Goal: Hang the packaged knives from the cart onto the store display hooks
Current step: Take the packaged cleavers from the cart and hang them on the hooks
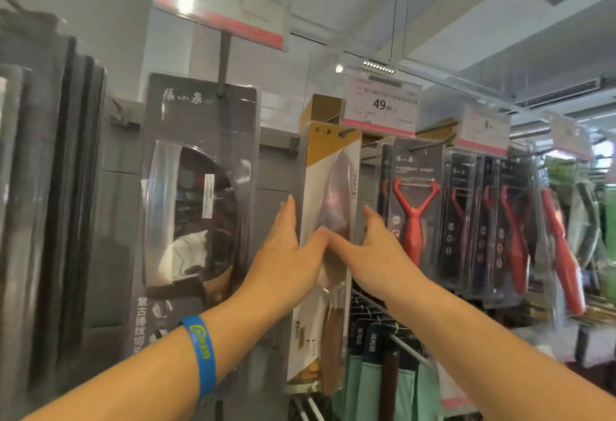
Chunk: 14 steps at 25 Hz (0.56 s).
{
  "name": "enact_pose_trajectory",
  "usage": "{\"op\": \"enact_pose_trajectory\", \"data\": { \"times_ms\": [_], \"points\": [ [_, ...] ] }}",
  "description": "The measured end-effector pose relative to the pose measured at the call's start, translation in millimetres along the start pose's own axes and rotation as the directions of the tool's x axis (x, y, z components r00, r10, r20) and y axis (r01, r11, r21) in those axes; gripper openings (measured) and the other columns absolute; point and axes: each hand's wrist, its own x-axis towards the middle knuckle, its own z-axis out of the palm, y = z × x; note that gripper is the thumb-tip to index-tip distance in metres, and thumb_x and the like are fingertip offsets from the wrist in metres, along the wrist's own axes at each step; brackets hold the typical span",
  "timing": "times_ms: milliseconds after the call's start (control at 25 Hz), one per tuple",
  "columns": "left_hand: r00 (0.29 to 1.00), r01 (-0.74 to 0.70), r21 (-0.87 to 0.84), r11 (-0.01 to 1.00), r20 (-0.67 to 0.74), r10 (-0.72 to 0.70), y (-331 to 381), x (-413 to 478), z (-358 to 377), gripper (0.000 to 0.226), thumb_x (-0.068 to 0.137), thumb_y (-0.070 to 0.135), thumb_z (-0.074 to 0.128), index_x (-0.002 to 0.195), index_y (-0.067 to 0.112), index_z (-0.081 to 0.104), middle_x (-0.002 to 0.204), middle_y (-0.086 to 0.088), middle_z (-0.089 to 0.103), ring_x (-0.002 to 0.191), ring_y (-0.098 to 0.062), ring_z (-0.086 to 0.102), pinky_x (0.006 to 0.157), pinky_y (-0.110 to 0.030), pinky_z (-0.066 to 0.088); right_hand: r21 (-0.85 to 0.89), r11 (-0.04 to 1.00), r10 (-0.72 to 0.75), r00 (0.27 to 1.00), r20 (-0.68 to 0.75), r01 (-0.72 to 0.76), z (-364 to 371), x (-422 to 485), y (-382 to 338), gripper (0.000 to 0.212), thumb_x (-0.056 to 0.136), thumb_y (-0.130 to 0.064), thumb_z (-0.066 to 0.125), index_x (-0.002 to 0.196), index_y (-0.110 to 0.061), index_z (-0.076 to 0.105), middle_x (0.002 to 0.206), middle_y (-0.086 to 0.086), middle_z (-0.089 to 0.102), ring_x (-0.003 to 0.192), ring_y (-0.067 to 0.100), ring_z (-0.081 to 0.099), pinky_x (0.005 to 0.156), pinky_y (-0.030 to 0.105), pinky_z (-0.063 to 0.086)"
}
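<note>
A white-and-gold packaged knife (pixel 328 194) hangs on a display hook (pixel 345 132) at the middle of the rack. My left hand (pixel 283 254) holds its left edge, fingers along the side and thumb on the front. On the other side my right hand (pixel 366 247) holds the right edge, its thumb meeting the left thumb on the clear blister. A large black packaged cleaver (pixel 196 207) hangs on the hook to the left.
Red peelers in clear packs (pixel 415 207) hang to the right under price tags reading 49.00 (pixel 381 105) and 8. A 99.00 tag (pixel 221 3) sits above the cleaver. Dark packs crowd the far left; green-carded items (pixel 376 377) hang below. The cart is out of view.
</note>
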Motion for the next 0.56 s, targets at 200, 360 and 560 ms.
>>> {"op": "enact_pose_trajectory", "data": {
  "times_ms": [200,360,560],
  "points": [
    [0.998,-0.046,-0.129,0.991,0.041,0.052,-8.1,8.0,6.7,0.058,0.101,0.048,0.041,0.152,0.050,0.012,0.158,0.016,0.029,0.143,-0.010,0.033,0.117,-0.045,0.031,0.074,0.997,-0.035,0.999,0.009,0.034,12.8,7.9,0.7,0.060,0.083,-0.039,0.081,0.137,-0.032,0.053,0.116,-0.009,0.073,0.105,0.011,0.071,0.094,0.041,0.058],
    [0.996,-0.072,-0.139,0.988,0.042,0.078,-8.3,2.9,4.4,0.056,0.102,0.047,0.038,0.153,0.045,0.016,0.159,0.012,0.030,0.144,-0.012,0.032,0.116,-0.045,0.031,0.060,0.996,-0.060,0.996,-0.058,0.063,18.0,2.1,1.7,0.046,0.085,-0.036,0.079,0.127,-0.033,0.059,0.108,-0.013,0.074,0.097,0.004,0.072,0.083,0.027,0.060],
    [0.990,-0.090,-0.135,0.987,0.092,0.103,5.2,-10.8,4.0,0.067,0.099,0.044,0.046,0.156,0.036,0.012,0.163,0.005,0.021,0.146,-0.015,0.028,0.118,-0.043,0.030,0.140,0.988,-0.044,0.984,-0.172,0.069,14.7,-14.8,-2.5,0.051,0.077,-0.036,0.088,0.116,-0.039,0.055,0.110,-0.014,0.069,0.092,0.000,0.069,0.069,0.015,0.055]
  ]
}}
